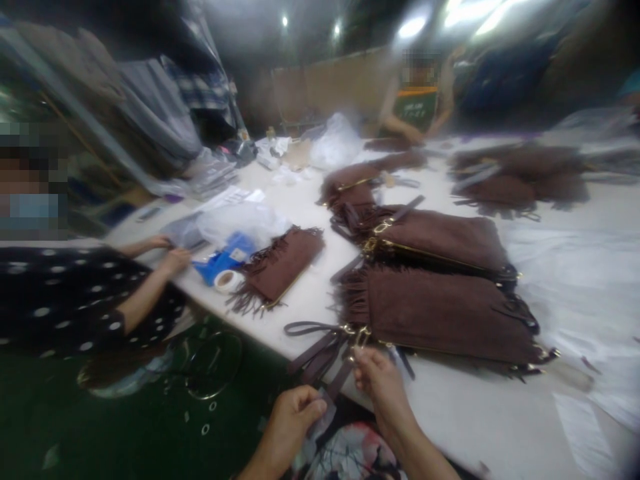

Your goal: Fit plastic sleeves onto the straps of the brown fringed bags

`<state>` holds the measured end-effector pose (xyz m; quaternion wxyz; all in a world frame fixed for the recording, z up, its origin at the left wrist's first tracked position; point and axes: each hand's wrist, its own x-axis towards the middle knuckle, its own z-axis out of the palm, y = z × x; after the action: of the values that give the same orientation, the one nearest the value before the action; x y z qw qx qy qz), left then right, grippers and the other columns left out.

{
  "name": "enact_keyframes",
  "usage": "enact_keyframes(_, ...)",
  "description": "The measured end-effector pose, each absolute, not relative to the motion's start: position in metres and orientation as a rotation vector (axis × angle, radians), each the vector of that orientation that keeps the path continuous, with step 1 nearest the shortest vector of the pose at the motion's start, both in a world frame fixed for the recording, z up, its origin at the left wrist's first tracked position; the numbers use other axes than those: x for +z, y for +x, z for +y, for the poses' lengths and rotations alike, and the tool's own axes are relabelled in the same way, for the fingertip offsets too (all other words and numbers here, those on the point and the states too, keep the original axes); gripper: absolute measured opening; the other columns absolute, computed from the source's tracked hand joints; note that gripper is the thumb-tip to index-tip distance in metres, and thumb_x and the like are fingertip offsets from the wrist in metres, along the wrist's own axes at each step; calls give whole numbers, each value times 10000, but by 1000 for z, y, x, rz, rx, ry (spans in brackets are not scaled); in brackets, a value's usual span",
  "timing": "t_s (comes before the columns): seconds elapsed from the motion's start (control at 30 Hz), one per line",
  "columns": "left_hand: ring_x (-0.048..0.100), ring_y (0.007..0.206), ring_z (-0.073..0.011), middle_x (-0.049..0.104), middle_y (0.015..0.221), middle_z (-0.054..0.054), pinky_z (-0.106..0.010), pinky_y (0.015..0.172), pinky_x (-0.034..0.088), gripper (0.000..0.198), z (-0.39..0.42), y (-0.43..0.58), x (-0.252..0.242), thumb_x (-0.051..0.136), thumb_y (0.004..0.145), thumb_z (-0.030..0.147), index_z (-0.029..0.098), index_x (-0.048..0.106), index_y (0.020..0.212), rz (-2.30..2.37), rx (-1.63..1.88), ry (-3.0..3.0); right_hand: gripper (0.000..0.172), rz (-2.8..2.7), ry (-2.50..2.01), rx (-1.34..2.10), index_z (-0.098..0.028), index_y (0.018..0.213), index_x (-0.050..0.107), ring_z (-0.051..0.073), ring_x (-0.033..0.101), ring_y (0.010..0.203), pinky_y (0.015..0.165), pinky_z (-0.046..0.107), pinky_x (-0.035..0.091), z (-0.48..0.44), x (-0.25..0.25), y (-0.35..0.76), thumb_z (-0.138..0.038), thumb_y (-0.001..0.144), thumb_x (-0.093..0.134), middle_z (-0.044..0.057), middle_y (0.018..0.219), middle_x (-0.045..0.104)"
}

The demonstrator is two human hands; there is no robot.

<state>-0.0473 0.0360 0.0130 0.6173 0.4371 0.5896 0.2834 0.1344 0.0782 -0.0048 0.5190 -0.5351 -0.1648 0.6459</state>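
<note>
At the table's near edge, my left hand (295, 413) pinches a small greyish, translucent piece of plastic (325, 415) between thumb and fingers. My right hand (376, 377) is closed at the gold clasp (361, 337) of a brown fringed bag, its fingertips on the strap end by the metal. The bag (440, 310) lies flat on the table, with a gold zip along its near side. Brown wrist straps (320, 357) hang from its left end over the edge, between my hands. Blur hides the finer details at my fingertips.
A second brown bag (445, 237) lies just behind, and a small fringed pouch (290, 263) to the left. Near it are a tape roll (227, 281) and a blue packet (227, 257). A co-worker in dotted clothing (75, 300) works at left; another person (417, 107) stands across the table (465, 413).
</note>
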Motion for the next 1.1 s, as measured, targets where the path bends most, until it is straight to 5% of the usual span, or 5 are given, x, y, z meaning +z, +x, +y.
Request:
enact_keyframes(0.37, 461, 576, -126, 601, 618, -20, -237, 543, 306, 431, 66, 2, 28, 619, 785, 518, 103, 682, 685, 1337, 764, 956, 304, -470, -1383, 1566, -177, 688, 654, 91, 418, 501, 448, 189, 284, 78, -6, 149, -467, 665, 742, -40, 553, 525)
enact_keyframes(0.63, 618, 876, -243, 732, 906, -84, -312, 787, 443, 375, 87, 23, 28, 593, 821, 468, 145, 745, 939, 1337, 838, 1004, 288, -517, -1352, 1517, -175, 733, 695, 135, 515, 584, 514, 218, 376, 78, -8, 148, -460, 691, 698, 0, 653, 615)
enact_keyframes(0.87, 621, 884, -256, 728, 884, -103, -333, 819, 444, 348, 103, 33, 31, 619, 798, 448, 131, 745, 864, 1343, 834, 1079, 323, -708, -1453, 1348, -183, 734, 688, 172, 544, 645, 529, 238, 421, 75, 0, 152, -500, 740, 629, 22, 693, 633)
enact_keyframes(1.1, 560, 681, -157, 644, 754, -50, -255, 621, 415, 313, 104, 38, 24, 636, 789, 443, 133, 673, 808, 1272, 874, 884, 530, -558, -1403, 1351, -224, 1100, 604, 212, 638, 752, 542, 285, 515, 56, -1, 145, -556, 695, 684, 90, 1094, 657)
